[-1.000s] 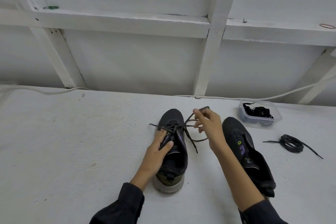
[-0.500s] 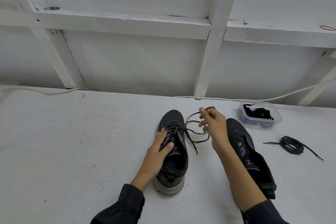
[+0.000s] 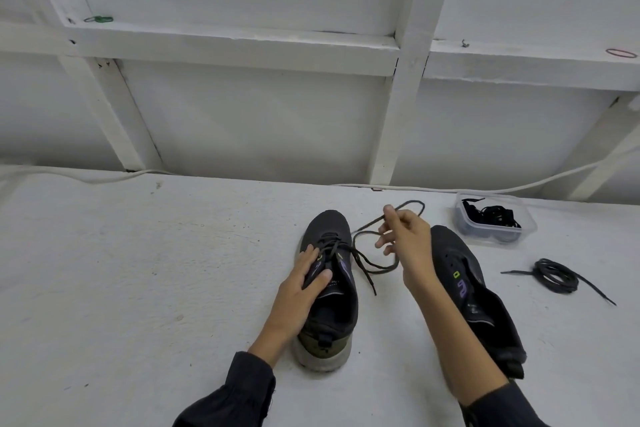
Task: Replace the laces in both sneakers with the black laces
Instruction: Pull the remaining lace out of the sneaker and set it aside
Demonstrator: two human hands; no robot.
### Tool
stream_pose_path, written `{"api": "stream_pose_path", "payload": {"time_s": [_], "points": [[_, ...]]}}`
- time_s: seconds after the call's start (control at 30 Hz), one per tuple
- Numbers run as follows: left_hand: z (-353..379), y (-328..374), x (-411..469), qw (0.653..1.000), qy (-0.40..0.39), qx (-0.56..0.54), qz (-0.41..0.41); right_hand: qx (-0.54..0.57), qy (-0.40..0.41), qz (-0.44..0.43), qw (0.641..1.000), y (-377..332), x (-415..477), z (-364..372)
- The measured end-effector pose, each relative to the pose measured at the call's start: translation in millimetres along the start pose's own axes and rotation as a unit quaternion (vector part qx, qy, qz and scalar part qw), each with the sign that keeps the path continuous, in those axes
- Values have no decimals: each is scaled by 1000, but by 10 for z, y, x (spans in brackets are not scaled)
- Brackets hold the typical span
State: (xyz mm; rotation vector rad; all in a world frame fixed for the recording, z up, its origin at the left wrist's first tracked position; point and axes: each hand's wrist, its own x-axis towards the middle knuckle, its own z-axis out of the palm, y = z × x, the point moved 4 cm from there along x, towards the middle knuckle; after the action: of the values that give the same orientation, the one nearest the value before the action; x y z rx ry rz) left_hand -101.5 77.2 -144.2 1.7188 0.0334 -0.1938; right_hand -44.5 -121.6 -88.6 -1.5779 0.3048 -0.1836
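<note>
one lace [image 3: 363, 270] runs rightward from the sneaker [image 3: 332, 229] to the right hand [image 3: 410, 243], which pinches it; the left hand [image 3: 301, 284], fingers straight, presses the sneaker down.

Open tabletop [image 3: 138, 270] left of laced sneaker [image 3: 330, 229]; container [image 3: 530, 222], coiled lace [image 3: 554, 276], probably a cable [image 3: 433, 188] rightward.

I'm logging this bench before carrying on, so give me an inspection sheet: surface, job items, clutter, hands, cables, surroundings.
Surface: rough white tabletop.
Job's things: left sneaker upright, grey lace partly threaded, loose loops beside it; right sneaker tipped on its side, no lace seen; coiled black lace; clear tub holding black laces.
Clutter: green rubber band and red rubber band on the wall ledge.
Hands: left hand presses on left sneaker; right hand pinches grey lace.
Cables: white cable along the wall foot.
Surroundings: white framed wall.
</note>
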Motion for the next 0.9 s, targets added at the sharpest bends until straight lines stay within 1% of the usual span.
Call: {"api": "stream_pose_path", "payload": {"time_s": [0.07, 0.13, 0.2, 0.3, 0.43, 0.53, 0.63, 0.73, 0.8, 0.87, 0.9], "points": [[-8, 41, -23, 1000, 17, -23, 6, -34, -22, 24, 999, 58, -56, -10], [-44, 71, -12, 998, 47, -29, 4, -71, -81, 54, 993, 182, -183, 61], [-112, 80, 42, 997, 71, -7, 12, -90, -124, 49, 987, 323, -352, 171], [-214, 142, 167, 993, 73, 76, 45, -69, -111, 8, 991, 463, -566, 315], [-232, 244, 331, 975, 42, 201, 88, -51, -121, 11, 991, 482, -715, 433], [-165, 286, 387, 938, 47, 320, 121, -66, -138, 0, 988, 460, -777, 475], [-139, 353, 423, 897, 84, 414, 127, -56, -139, -11, 989, 467, -796, 504], [-148, 402, 511, 886, 103, 438, 114, -48, -143, -3, 989, 475, -807, 525], [-132, 424, 559, 884, 90, 447, 104, -42, -139, -1, 989, 461, -815, 523], [-132, 454, 569, 888, 72, 441, 110, -43, -134, 1, 990, 473, -811, 509], [-152, 467, 558, 897, 67, 421, 113, -46, -132, 0, 990, 472, -812, 507]]}}
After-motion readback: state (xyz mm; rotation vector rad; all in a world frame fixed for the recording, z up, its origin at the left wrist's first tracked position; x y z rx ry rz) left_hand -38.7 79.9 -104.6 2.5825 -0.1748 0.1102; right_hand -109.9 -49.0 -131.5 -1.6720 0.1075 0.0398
